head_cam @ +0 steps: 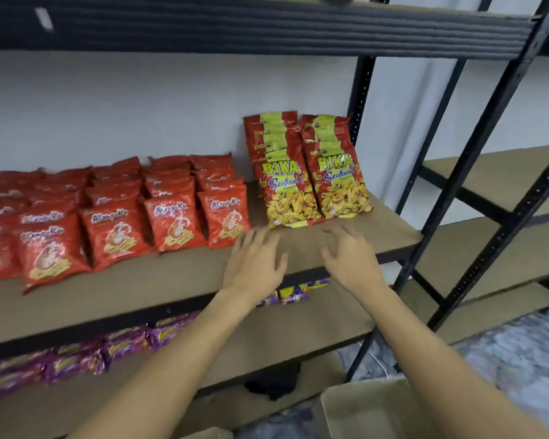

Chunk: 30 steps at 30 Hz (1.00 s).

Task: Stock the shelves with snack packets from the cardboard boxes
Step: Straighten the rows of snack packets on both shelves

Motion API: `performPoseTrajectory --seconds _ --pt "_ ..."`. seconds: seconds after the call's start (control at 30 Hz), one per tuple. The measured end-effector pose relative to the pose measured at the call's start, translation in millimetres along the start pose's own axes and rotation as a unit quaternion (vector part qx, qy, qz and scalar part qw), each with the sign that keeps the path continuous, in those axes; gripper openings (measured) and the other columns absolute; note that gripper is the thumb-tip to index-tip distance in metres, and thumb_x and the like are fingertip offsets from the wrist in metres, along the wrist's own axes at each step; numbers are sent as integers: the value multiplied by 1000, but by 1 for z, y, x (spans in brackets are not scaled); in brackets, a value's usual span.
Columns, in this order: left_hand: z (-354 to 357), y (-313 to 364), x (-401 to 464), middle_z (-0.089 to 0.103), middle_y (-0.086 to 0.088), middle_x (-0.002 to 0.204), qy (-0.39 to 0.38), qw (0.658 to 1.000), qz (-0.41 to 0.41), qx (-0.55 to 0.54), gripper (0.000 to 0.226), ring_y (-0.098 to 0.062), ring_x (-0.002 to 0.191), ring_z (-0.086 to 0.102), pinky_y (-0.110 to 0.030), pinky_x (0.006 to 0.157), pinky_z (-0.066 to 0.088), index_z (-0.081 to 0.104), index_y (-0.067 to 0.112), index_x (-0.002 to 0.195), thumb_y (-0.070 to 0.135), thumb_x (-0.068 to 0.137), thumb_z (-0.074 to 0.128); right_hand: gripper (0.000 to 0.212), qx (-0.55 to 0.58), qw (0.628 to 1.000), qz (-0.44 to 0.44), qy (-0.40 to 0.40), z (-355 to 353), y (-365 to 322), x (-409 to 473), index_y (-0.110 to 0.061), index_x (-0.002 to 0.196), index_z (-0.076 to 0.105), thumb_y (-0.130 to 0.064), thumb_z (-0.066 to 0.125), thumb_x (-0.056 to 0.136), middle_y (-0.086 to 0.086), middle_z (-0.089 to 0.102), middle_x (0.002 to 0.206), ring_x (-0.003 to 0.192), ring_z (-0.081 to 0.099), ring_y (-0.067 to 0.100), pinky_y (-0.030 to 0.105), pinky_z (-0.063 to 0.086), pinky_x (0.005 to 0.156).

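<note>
Both hands hover empty over the middle shelf (298,248), fingers spread and relaxed: the left hand (254,261) and right hand (352,261) sit just in front of the two rows of Bika Seafood packets (311,185), not touching them. These packets stand upright at the shelf's right end, beside the smaller red packets (168,223). They look light, puffy and slick; best taken gently by the sides, since the contents would likely crush.
</note>
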State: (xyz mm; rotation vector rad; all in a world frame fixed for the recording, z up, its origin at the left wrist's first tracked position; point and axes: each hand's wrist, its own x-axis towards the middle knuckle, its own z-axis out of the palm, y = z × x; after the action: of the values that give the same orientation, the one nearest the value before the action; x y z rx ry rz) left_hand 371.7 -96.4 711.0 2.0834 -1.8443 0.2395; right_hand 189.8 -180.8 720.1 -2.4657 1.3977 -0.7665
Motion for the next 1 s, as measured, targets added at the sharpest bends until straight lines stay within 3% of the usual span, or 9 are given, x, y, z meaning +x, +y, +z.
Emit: performPoseTrajectory --seconds 0.17,0.37,0.67,1.0 --pt "-10 -3 -66 53 1 137 16 999 -6 -50 45 -20 126 43 -36 106 37 52 19 137 39 98 42 38 48 999 -6 -3 12 -28 -63 -16 130 61 -28 56 95 4 62 122 106 60 26 43 49 89" --pt "-6 -3 -133 57 7 123 28 994 -25 -101 42 -16 115 48 -36 91 43 58 23 127 40 95 38 35 76 997 0 -17 42 -49 -124 -17 127 63 -27 58 93 4 64 121 112 59 26 44 51 90" --pt "26 -30 -188 52 6 133 -45 990 -97 -91 38 -16 125 42 -35 103 35 54 25 135 36 99 45 38 39 993 11 -114 82 -56 -160 -20 132 59 -24 58 94 4 60 127 117 56 29 41 46 93" --pt "67 -52 -170 50 2 138 -89 982 -143 -79 40 -17 130 39 -34 108 32 49 24 139 34 100 46 41 -15 980 -3 -199 123 -36 -138 -18 134 58 -22 54 94 4 58 130 114 58 27 38 45 92"
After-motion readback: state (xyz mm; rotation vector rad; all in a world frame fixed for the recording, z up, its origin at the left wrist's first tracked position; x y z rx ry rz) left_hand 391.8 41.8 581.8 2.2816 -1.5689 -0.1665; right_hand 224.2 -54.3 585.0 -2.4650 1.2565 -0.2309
